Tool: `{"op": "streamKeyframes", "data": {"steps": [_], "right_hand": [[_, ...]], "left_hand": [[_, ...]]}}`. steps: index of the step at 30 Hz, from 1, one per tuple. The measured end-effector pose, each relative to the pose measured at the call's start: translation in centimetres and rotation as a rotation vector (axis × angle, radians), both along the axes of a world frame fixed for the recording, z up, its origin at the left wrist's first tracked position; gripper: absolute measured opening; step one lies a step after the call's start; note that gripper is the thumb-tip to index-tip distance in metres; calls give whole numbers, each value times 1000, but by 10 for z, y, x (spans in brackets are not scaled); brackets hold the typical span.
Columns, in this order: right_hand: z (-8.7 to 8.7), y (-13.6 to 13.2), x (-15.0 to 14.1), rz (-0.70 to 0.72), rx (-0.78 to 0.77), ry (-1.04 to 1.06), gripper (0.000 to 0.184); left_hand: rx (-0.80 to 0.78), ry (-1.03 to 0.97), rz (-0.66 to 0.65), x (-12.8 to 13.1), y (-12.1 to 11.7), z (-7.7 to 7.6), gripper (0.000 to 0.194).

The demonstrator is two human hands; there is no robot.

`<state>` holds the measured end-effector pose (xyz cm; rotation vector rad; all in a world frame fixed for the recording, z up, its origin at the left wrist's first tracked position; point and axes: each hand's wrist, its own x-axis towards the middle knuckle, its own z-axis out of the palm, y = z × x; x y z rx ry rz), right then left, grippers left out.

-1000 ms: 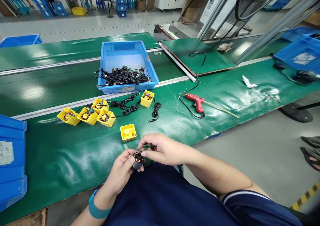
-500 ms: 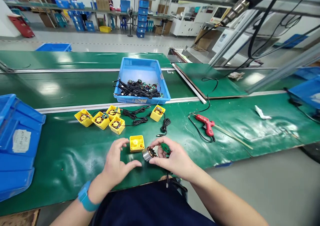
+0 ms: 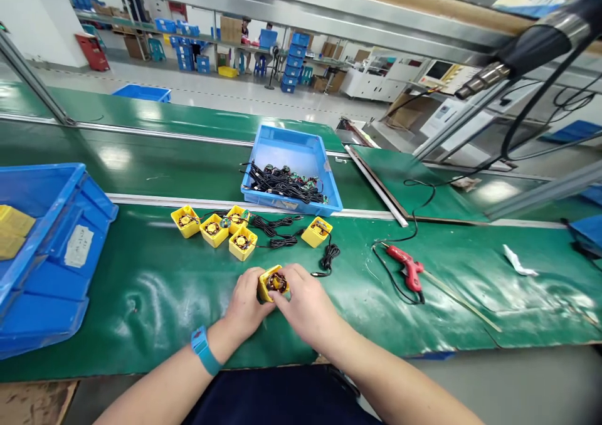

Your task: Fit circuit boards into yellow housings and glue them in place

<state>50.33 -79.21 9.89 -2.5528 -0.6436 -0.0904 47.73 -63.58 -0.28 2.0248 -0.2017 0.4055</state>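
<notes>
A long green conveyor bench (image 3: 141, 331) runs across the view, with a second green belt (image 3: 141, 168) behind it, beyond a metal rail. Far off, across the factory floor, two people (image 3: 249, 36) stand or sit at a shelf stacked with blue crates. A metal heat gun (image 3: 484, 80) hangs at upper right.

At the left end of the near bench sits a large blue crate (image 3: 47, 224) with a white label, holding some yellow pieces. A smaller blue tray (image 3: 301, 152) stands at the back edge of the bench, holding a tangle of black cables (image 3: 282, 183) with small circuit boards. Right of the person's hands lies a red glue gun (image 3: 407, 268) with its cord.

Five small yellow boxes sit in front of the tray, four clustered (image 3: 214, 229) and one apart (image 3: 316, 232), with black cables looped between them. Another coil of black cable (image 3: 327, 259) lies just beyond the hands.

Both hands are closed around a yellow box (image 3: 266, 285) just above the bench, the left hand (image 3: 247, 303) gripping one side and the right hand (image 3: 305, 309) curled over the other. A dark round part (image 3: 277, 282) sits in the box. A teal band (image 3: 201, 350) circles the left wrist.
</notes>
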Motion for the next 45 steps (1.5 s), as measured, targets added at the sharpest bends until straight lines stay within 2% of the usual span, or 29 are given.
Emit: {"op": "streamKeyframes", "data": {"steps": [6,10,15,19,21,25,30,35,39,45], "right_hand": [[-8,7,1,-38,-95,-29,16],[-7,10,0,-47,-124,2,20],[-6,11,-3,-34,-79,-11,14],[-6,14,-5,-95,-149,13,15],[-6,15,-5,-73,-182,38,14],[-8,12,-4,29,-66,50,6],[-9,-6,-1,29,116,66,15],[-14,-16,0,33,137,98,19],[-12,-19,8,119,194,68,22],[-4,-25,25,185,200,112,21]], "left_hand": [[28,-54,2,1,1,-1,45],[61,-94,27,1,1,1,38],[161,-180,62,2,1,3,33],[255,-269,94,2,0,4,29],[264,-280,101,2,0,4,28],[245,-262,60,3,2,5,28],[225,-249,59,3,7,6,42],[240,-292,48,3,7,7,45],[253,-305,53,3,7,6,49],[236,-190,-6,4,10,-2,59]]}}
